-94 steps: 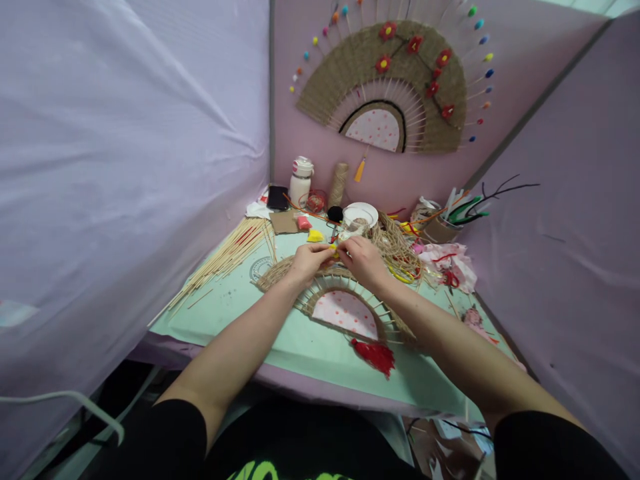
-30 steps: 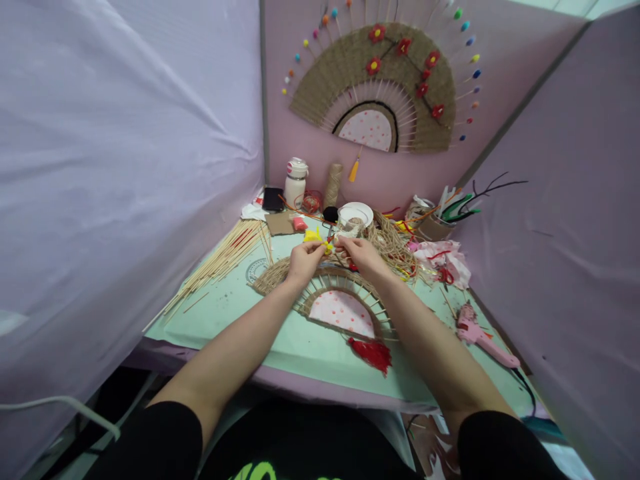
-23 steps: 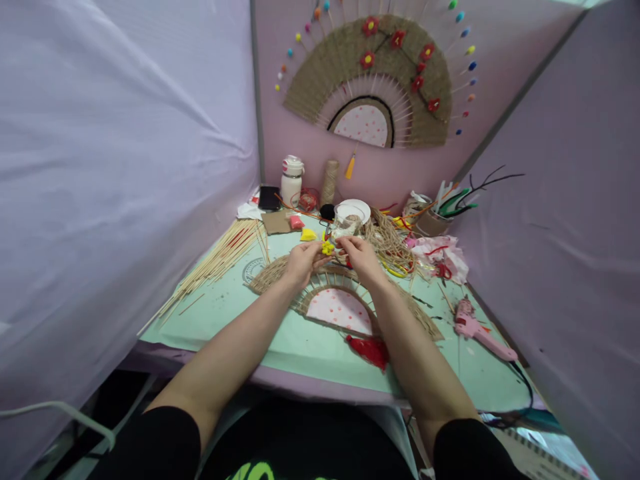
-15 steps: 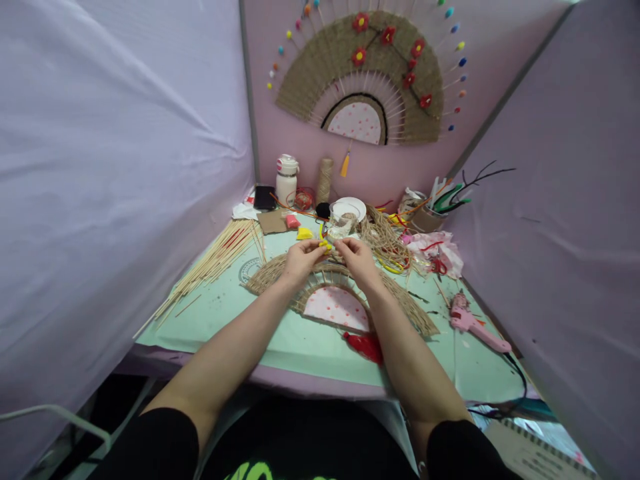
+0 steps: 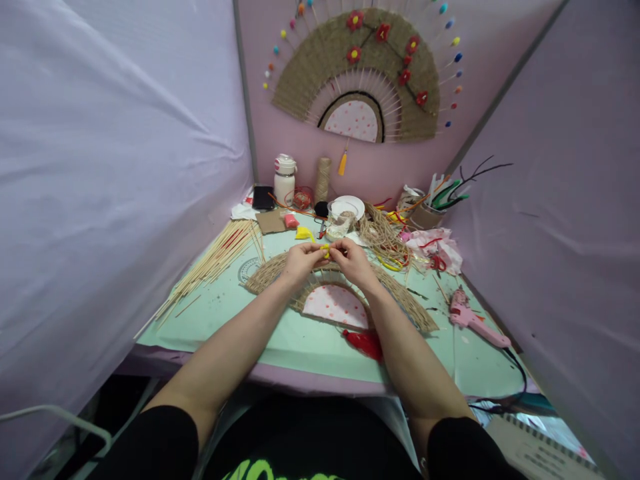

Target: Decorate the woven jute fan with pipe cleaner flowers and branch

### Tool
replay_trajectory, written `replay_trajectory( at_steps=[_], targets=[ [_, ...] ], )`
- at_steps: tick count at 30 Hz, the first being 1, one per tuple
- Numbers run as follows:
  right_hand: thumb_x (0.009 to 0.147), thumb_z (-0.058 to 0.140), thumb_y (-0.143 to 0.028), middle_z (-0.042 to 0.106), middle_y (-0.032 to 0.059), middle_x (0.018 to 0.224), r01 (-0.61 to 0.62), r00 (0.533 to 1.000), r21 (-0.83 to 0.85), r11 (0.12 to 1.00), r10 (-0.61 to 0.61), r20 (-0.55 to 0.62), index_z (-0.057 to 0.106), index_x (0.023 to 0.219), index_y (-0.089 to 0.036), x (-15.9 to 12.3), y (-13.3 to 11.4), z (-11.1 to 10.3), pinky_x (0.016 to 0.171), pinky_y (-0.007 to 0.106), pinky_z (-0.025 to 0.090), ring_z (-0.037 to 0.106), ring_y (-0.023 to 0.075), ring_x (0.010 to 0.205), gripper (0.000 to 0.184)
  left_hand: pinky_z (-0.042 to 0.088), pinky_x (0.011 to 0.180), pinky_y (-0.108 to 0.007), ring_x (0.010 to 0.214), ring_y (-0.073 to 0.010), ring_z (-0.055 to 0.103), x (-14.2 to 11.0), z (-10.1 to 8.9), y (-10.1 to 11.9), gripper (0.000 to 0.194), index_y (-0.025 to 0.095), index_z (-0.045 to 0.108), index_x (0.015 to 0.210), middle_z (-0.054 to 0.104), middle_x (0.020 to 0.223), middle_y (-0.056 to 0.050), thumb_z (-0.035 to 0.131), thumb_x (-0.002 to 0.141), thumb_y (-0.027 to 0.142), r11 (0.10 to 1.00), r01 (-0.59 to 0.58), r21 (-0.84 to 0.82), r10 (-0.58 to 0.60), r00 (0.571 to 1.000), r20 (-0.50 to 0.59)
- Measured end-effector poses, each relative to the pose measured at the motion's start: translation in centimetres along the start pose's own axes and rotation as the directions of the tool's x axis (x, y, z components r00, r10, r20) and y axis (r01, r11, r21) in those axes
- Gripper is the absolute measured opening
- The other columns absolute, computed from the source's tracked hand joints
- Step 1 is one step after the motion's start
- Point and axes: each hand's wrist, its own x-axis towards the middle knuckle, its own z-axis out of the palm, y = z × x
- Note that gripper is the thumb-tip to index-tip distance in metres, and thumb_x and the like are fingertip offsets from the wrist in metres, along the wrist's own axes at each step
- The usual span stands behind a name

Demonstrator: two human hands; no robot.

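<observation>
My left hand point(image 5: 303, 261) pinches a small bent piece of yellow pipe cleaner point(image 5: 326, 251) between thumb and fingertips. From the other side, the closed fingers of my right hand point(image 5: 353, 259) grip the same piece. Both hands are raised over the upper edge of a half-round twine fan point(image 5: 270, 274), which lies on the green-covered table. Its inner half-circle point(image 5: 334, 305) is white with pink dots. A red tassel point(image 5: 362, 342) lies at its lower edge, partly behind my right forearm.
Thin wooden sticks point(image 5: 210, 257) are spread at the left. A pink glue gun point(image 5: 477, 325) lies at the right with its cord. Behind are a white bottle point(image 5: 285, 180), a twine roll point(image 5: 323, 179), loose twine point(image 5: 383, 235) and yellow clay point(image 5: 303, 233). A flowered fan point(image 5: 300, 80) hangs on the back wall.
The yellow piece between my fingers looks more bent and compact. My right hand has shifted slightly left, its fingers curled in more. The camera view has moved a little.
</observation>
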Motion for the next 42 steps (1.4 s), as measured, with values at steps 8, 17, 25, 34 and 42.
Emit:
replay_trajectory(
  at_steps=[8, 17, 25, 34, 42],
  targets=[
    [0.072, 0.058, -0.041, 0.059, -0.0004, 0.066, -0.209, 0.978, 0.261, 0.943, 0.198, 0.068, 0.064, 0.081, -0.015, 0.2, 1.1, 0.3, 0.055, 0.022, 0.036, 0.049, 0.0118, 0.061, 0.028, 0.055, 0.074, -0.027, 0.071, -0.0144, 0.067, -0.1, -0.2, 0.5, 0.01, 0.01, 0.067, 0.076, 0.07, 0.074, -0.008, 0.07, 0.069, 0.017, 0.995, 0.084, -0.052, -0.08, 0.994, 0.074],
    [0.072, 0.057, -0.039, 0.058, -0.0007, 0.067, -0.152, 0.988, 0.185, 0.971, 0.151, 0.023, 0.063, 0.076, -0.016, 0.2, 1.1, 0.3, 0.058, 0.023, 0.035, 0.047, 0.0119, 0.063, 0.024, 0.054, 0.068, -0.024, 0.065, -0.0122, 0.065, 0.1, -0.4, 0.1, 0.022, 0.011, 0.067, 0.074, 0.069, 0.068, -0.004, 0.078, 0.061, 0.024, 0.999, 0.034, 0.007, -0.034, 0.997, 0.065],
    [0.073, 0.057, -0.037, 0.056, -0.0011, 0.063, -0.179, 0.982, 0.192, 0.965, 0.164, 0.091, 0.061, 0.074, -0.017, 0.1, 0.8, 0.1, 0.054, 0.022, 0.034, 0.047, 0.0121, 0.061, 0.021, 0.054, 0.069, -0.03, 0.059, -0.0131, 0.064, 0.1, 0.0, -0.2, 0.025, 0.011, 0.065, 0.071, 0.067, 0.063, -0.002, 0.08, 0.057, 0.026, 0.997, -0.039, 0.062, 0.036, 0.998, 0.042],
    [0.077, 0.051, -0.042, 0.059, 0.002, 0.083, -0.198, 0.978, 0.362, 0.911, 0.21, 0.007, 0.064, 0.098, -0.019, 0.2, 1.0, 0.7, 0.054, 0.02, 0.038, 0.051, 0.0111, 0.066, 0.034, 0.054, 0.069, -0.025, 0.069, -0.0135, 0.067, 0.0, 0.0, 0.1, 0.014, 0.01, 0.066, 0.081, 0.069, 0.073, -0.006, 0.07, 0.073, 0.021, 0.993, 0.071, -0.092, -0.064, 0.996, 0.069],
    [0.074, 0.055, -0.026, 0.059, 0.0041, 0.099, -0.038, 0.999, 0.135, 0.99, 0.037, 0.01, 0.067, 0.098, -0.021, 0.2, 1.1, 0.0, 0.073, 0.027, 0.045, 0.052, 0.012, 0.074, 0.027, 0.053, 0.07, -0.023, 0.071, -0.0113, 0.065, -0.1, -0.6, 0.2, 0.023, 0.011, 0.065, 0.085, 0.069, 0.079, -0.006, 0.076, 0.066, 0.018, 0.991, 0.091, -0.101, -0.069, 0.976, 0.207]
  ],
)
